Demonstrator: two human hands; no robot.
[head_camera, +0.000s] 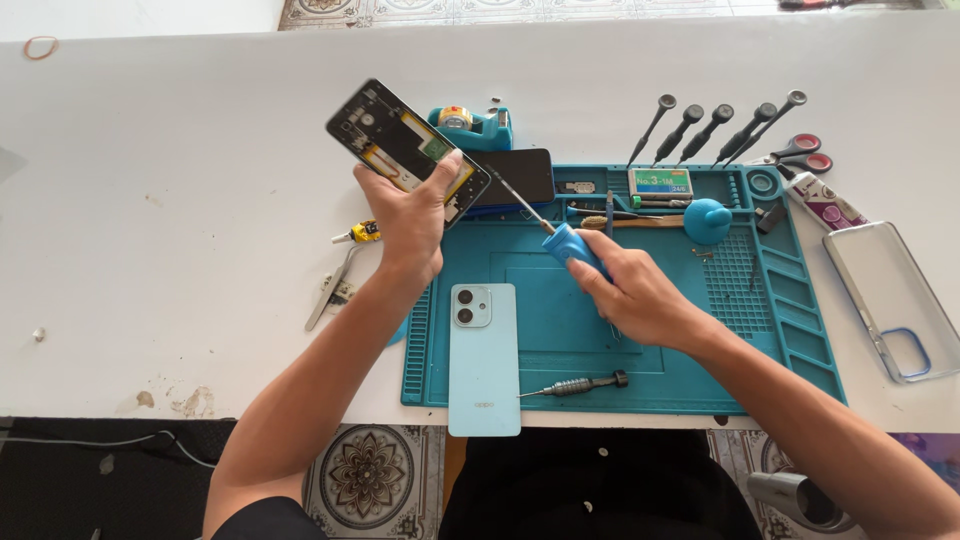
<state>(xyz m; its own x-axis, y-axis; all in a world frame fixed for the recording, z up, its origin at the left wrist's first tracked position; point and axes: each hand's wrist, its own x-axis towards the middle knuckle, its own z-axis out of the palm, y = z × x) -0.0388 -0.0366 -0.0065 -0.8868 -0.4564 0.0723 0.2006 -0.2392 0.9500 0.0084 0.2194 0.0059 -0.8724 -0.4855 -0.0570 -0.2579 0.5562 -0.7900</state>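
1. The left hand (413, 215) is clamped on an opened phone body (407, 150), thumb on the exposed inner face and fingers behind, holding it tilted above the white table (150, 250) just past the far-left corner of the teal work mat (640, 380).
2. The right hand (640, 295) is closed around a blue-handled screwdriver (560, 235), its thin shaft reaching to the phone body's lower edge.
3. The phone body looks light, thin and stiff — but fragile, with bare boards and cables showing; the frame edges seem the safest grip, not the inner face.
4. The screwdriver handle looks easy to grip; its fine tip could slip.
5. A pale blue back cover (484, 360) lies on the mat's near-left edge, a second small screwdriver (575, 385) beside it.
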